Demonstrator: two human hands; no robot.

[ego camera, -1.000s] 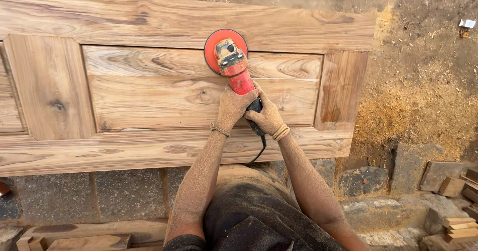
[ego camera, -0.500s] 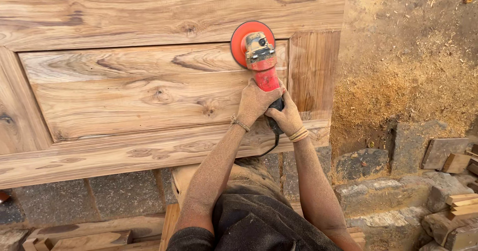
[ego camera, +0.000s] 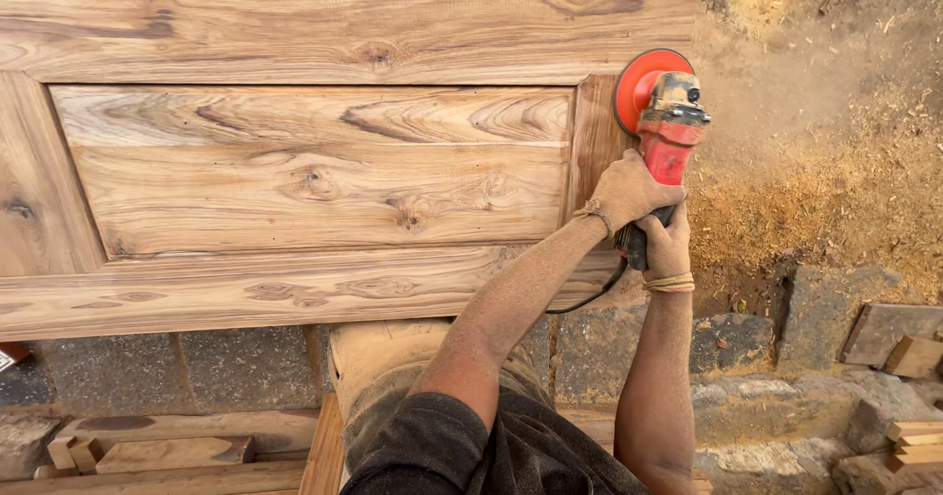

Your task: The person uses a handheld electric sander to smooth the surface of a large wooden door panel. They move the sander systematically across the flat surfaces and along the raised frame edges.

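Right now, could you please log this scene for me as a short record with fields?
Setting: outdoor ground with sawdust pile and stone blocks
Workpiece: large panelled wooden door lying flat
Tool: red angle sander with orange disc, at the door's right stile
Left hand: grips the sander body
Right hand: grips the rear handle, beside the black cord
Nearby: wood offcuts at lower right
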